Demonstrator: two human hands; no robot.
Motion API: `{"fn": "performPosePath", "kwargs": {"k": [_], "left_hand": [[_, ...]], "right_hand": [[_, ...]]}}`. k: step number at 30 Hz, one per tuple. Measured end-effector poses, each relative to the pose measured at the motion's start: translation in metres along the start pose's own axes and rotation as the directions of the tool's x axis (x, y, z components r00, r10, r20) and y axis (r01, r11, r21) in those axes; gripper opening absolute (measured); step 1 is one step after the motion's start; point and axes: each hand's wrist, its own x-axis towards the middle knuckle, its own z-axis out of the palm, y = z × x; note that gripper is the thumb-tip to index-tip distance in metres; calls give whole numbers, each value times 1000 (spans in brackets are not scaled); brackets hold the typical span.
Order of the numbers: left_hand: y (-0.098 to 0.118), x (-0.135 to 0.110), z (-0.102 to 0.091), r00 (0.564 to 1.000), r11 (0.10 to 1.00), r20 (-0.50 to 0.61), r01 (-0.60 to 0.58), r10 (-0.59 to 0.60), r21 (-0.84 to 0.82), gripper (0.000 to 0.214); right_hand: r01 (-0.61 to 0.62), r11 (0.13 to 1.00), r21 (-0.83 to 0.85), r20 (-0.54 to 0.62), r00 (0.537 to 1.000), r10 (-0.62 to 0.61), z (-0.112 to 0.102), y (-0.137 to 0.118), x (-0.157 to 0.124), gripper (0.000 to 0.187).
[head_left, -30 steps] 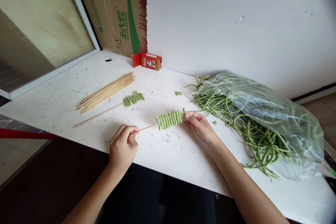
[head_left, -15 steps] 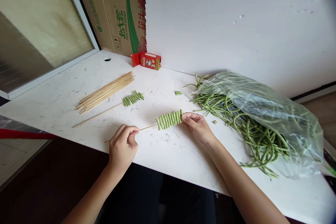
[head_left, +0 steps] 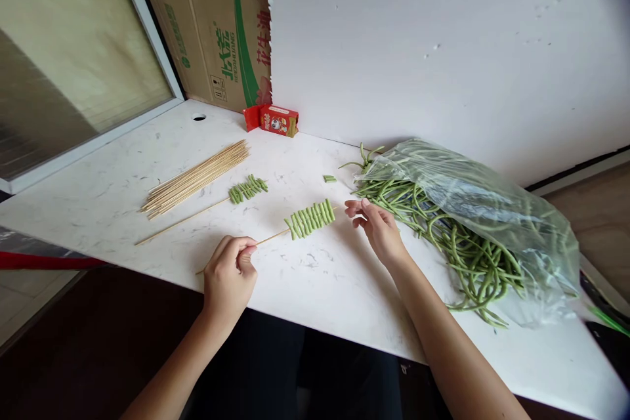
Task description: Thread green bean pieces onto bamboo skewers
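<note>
My left hand [head_left: 230, 277] pinches the near end of a thin bamboo skewer [head_left: 270, 237] that lies slanted just above the white table [head_left: 123, 210]. A row of several short green bean pieces [head_left: 310, 218] is threaded on the skewer's far half. My right hand [head_left: 377, 226] hovers just past the skewer's tip, fingers loosely apart, holding nothing that I can see. It sits between the threaded beans and the clear plastic bag of long green beans [head_left: 457, 223].
A second skewer with bean pieces [head_left: 247, 188] lies farther back, next to a bundle of bare skewers [head_left: 194, 177]. One loose bean piece [head_left: 329, 178] rests near the bag. A red carton [head_left: 273, 120], a cardboard box [head_left: 216, 33] and a white board [head_left: 443, 46] stand behind.
My right hand pushed a bean piece onto the skewer against the row, then let go and drew slightly away to the right. The left hand kept its hold.
</note>
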Motion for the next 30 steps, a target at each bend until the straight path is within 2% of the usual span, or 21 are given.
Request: {"fn": "performPosePath", "kwargs": {"k": [3,5,7,10,13,15,18,22,26,30], "left_hand": [[-1,0,1,1000,1000,-5,1,-1,-5,21],[-2,0,1,1000,1000,-11,-4,3,-10,20],[-2,0,2,1000,1000,-13,-3,3,-14,20],[-2,0,2,1000,1000,-4,3,-3,-13,20],[-3,0,2,1000,1000,6,6,-6,-15,20],[-3,0,2,1000,1000,6,7,-7,-15,20],[-4,0,2,1000,1000,-1,0,0,-14,19],[-4,0,2,1000,1000,-1,-5,5,-15,19],[-3,1,1,1000,1000,1,-6,6,-27,19],[-3,2,1,1000,999,0,-12,12,-36,19]], "right_hand": [[75,972,-222,-34,996,-85,-4,-1,16,33],[146,902,-406,0,987,-160,-5,1,31,31],[242,789,-564,79,967,-241,-3,5,49,28],[334,589,-736,189,937,-294,2,10,75,38],[359,410,-838,256,923,-286,9,13,97,49],[342,330,-880,268,930,-251,11,16,108,52],[323,276,-905,272,940,-205,12,23,120,48],[334,228,-914,295,936,-190,10,29,131,33],[369,193,-909,342,926,-158,8,24,137,16],[380,163,-911,362,923,-127,9,16,142,12]]}}
